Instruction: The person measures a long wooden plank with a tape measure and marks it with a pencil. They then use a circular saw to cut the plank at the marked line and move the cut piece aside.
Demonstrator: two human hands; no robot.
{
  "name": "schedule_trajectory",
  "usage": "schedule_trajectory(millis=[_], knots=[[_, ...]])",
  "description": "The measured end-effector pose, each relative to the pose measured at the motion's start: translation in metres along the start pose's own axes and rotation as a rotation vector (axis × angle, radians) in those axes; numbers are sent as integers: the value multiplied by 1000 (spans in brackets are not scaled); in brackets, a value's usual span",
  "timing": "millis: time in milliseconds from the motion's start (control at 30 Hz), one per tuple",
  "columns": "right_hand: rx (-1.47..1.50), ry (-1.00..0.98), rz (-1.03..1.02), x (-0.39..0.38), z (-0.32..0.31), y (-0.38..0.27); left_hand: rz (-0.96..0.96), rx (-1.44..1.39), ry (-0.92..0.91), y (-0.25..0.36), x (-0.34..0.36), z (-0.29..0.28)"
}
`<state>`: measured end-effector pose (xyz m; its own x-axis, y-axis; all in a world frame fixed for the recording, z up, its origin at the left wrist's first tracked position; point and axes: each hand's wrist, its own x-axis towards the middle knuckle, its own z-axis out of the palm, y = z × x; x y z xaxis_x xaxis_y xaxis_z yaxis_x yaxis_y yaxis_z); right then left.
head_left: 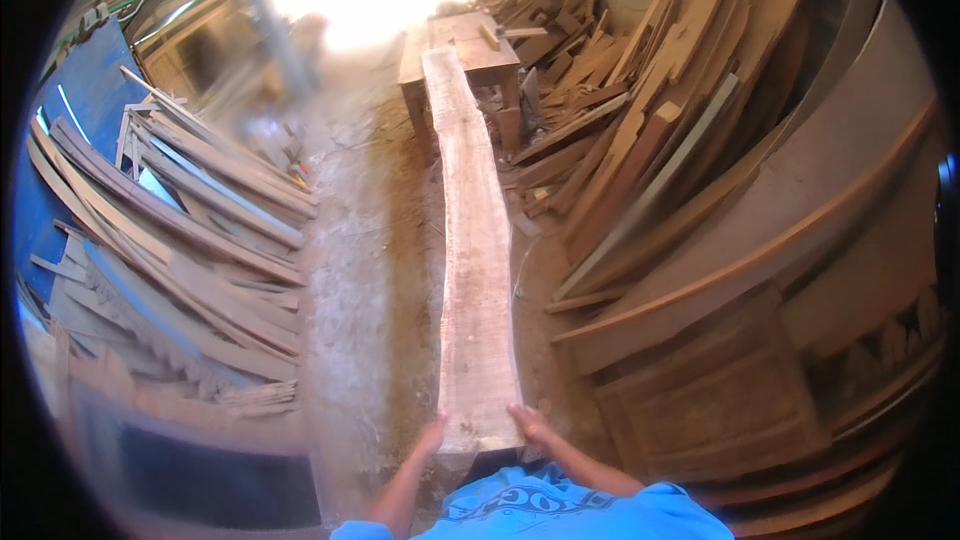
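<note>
A long, pale wooden plank [475, 240] with wavy natural edges stretches away from my body. Its far end lies on a wooden table [470, 32], and its near end is held up at my waist. My left hand [431, 434] grips the left edge close to the near end. On the opposite edge, my right hand [530, 424] has hold of the plank at about the same distance from the end. The fingers of both hands are mostly hidden beneath the wood.
Stacked boards [190, 210] lean along the left side by a blue panel [80, 110]. Many planks [680, 70] rest against the right wall, with scrap wood [575, 50] beyond the table. A large panel [710, 390] stands near right. Concrete floor [345, 290] runs left of the plank.
</note>
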<state>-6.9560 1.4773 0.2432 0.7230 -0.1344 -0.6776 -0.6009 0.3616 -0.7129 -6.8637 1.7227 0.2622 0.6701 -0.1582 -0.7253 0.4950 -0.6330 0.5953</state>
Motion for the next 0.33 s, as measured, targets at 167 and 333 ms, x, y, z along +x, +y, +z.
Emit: schedule_trajectory(millis=[167, 333], knots=[[6, -35, -4, 2, -36, 5, 43, 25, -49, 20, -21, 15], [-175, -8, 10, -29, -20, -38, -28, 87, 18, 47, -49, -1]])
